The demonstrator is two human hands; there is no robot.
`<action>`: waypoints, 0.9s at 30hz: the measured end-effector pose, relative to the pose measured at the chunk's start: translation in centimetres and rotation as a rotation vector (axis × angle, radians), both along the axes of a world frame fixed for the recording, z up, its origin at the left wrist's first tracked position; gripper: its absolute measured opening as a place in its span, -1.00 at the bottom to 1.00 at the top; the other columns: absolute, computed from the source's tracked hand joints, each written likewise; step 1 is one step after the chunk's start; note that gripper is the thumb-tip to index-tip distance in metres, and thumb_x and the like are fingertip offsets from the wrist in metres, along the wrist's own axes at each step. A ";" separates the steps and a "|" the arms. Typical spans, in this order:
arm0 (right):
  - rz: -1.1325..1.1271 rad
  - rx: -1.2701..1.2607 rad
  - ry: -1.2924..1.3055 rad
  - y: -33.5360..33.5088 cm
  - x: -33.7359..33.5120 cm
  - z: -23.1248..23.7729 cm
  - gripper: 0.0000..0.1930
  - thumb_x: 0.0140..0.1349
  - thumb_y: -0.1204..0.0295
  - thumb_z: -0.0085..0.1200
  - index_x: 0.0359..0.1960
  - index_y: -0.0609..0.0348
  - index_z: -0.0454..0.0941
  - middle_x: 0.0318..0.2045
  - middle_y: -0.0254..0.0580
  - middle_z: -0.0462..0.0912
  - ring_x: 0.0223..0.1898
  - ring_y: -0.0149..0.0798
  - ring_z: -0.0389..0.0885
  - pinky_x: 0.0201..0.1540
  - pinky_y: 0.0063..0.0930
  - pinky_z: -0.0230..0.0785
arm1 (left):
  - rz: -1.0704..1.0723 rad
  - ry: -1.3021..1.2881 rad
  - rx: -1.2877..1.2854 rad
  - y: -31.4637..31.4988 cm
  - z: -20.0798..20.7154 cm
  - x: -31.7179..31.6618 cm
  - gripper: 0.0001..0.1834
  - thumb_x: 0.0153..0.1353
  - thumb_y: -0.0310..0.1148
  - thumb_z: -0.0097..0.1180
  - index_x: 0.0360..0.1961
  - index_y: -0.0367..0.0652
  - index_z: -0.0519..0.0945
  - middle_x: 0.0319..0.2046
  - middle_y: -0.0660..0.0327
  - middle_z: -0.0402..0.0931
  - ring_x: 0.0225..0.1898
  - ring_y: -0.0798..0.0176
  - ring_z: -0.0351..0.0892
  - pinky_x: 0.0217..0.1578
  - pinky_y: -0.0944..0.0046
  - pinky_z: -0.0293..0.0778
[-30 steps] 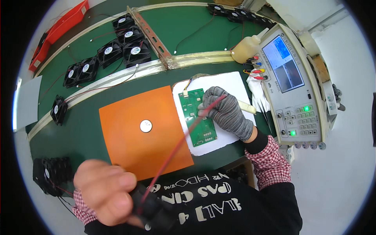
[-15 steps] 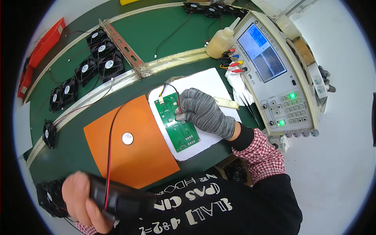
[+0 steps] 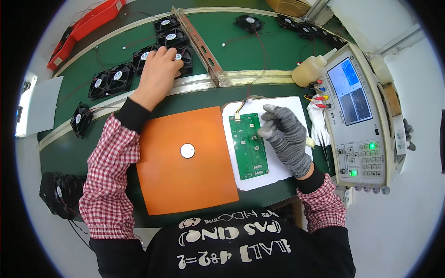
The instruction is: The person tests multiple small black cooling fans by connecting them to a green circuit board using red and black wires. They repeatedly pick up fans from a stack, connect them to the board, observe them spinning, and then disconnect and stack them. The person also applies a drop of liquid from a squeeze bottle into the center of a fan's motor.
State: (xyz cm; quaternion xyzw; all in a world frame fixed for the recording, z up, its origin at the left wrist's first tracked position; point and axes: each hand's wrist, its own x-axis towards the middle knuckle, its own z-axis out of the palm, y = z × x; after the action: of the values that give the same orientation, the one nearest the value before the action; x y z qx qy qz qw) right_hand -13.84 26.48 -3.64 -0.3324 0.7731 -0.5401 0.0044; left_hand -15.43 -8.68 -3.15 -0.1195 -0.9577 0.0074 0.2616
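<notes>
My bare left hand (image 3: 160, 72) reaches over the black square fans at the far left. Its slightly parted fingers bend down onto a fan (image 3: 186, 60); no grip around it shows, and its lower part is hidden. My right hand (image 3: 287, 136), in a grey glove, hovers at the right edge of a green circuit board (image 3: 250, 148), thumb and fingers apart and nothing visible between them. The board lies on a white pad (image 3: 282, 180), a short wired plug (image 3: 238, 116) at its top edge. A blurred black fan (image 3: 249, 23) with a trailing wire lies beyond the metal strip.
An orange sheet (image 3: 185, 185) with a round white disc lies left of the board. Right of it are tweezers (image 3: 327, 155), a yellowish bottle (image 3: 308, 72) and a tester with a screen (image 3: 357, 116). A slotted metal bar (image 3: 199, 39) divides the far surface. More fans (image 3: 58, 194) stand lower left.
My left hand has left the near left, where it held a black fan, and now reaches the far fans. My right hand has let go of the wire. A blurred fan appears far right.
</notes>
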 end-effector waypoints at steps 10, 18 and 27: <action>0.283 0.164 0.687 -0.9 2.7 3.6 -0.45 -0.10 0.57 0.22 0.06 0.03 0.56 -0.25 -0.22 0.52 -0.23 -0.09 0.56 -0.18 -0.23 0.45 | -0.701 0.084 -0.219 7.8 5.9 16.1 -0.84 -0.13 -0.35 0.13 -0.43 -0.03 0.51 -0.24 0.20 0.50 -0.13 0.10 0.53 -0.01 0.11 0.48; -0.052 0.501 0.510 0.7 -0.2 3.5 -0.85 0.00 0.52 0.25 -0.33 0.14 0.67 -0.41 -0.20 0.56 -0.33 -0.14 0.57 -0.24 -0.26 0.42 | 0.288 0.307 -0.087 1.2 6.5 17.0 -0.81 -0.01 -0.56 0.20 -0.35 -0.26 0.47 -0.28 0.07 0.41 -0.14 -0.05 0.39 -0.10 0.03 0.24; 0.106 0.178 0.012 -0.3 0.0 0.5 -0.86 0.01 0.49 0.30 -0.38 0.21 0.65 -0.45 -0.16 0.56 -0.35 -0.16 0.57 -0.24 -0.31 0.42 | -0.242 -0.272 0.457 8.5 2.7 17.6 -0.48 -0.30 -0.29 0.48 -0.30 -0.17 0.48 -0.18 0.06 0.40 -0.11 -0.06 0.35 -0.09 0.05 0.27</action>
State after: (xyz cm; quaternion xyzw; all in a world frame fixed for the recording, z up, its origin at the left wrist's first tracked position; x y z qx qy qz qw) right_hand -13.85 26.22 -3.14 -0.3746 0.7994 -0.4661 0.0580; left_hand 2.15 -0.21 -0.41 -0.1706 -0.9397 -0.2558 0.1501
